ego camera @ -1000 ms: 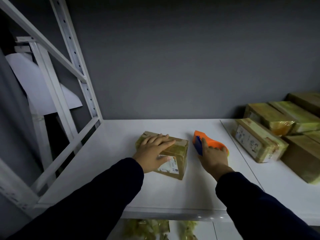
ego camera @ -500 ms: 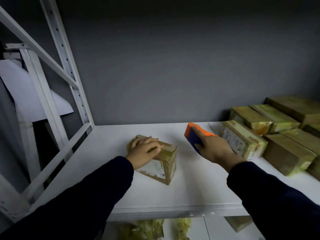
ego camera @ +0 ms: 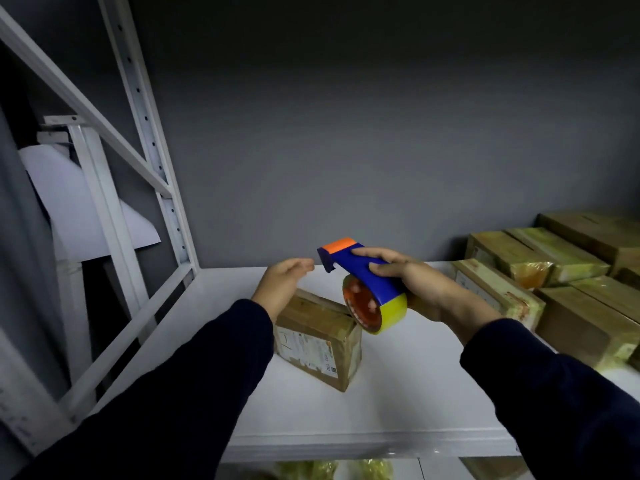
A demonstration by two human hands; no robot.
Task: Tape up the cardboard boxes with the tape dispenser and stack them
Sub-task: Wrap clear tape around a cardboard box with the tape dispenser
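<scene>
Just above the small cardboard box (ego camera: 318,337), which lies on the white shelf (ego camera: 398,393) below and between both hands, the right hand (ego camera: 419,285) grips the blue-and-orange tape dispenser (ego camera: 367,271), while the left hand (ego camera: 282,284), fingers loosely curved and holding nothing, hovers just beside its front end, with taped boxes (ego camera: 502,292) off to the right hand's right.

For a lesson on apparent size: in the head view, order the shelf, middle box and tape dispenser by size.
1. shelf
2. box and tape dispenser look alike; the dispenser is nearer the camera, so unranked.
</scene>
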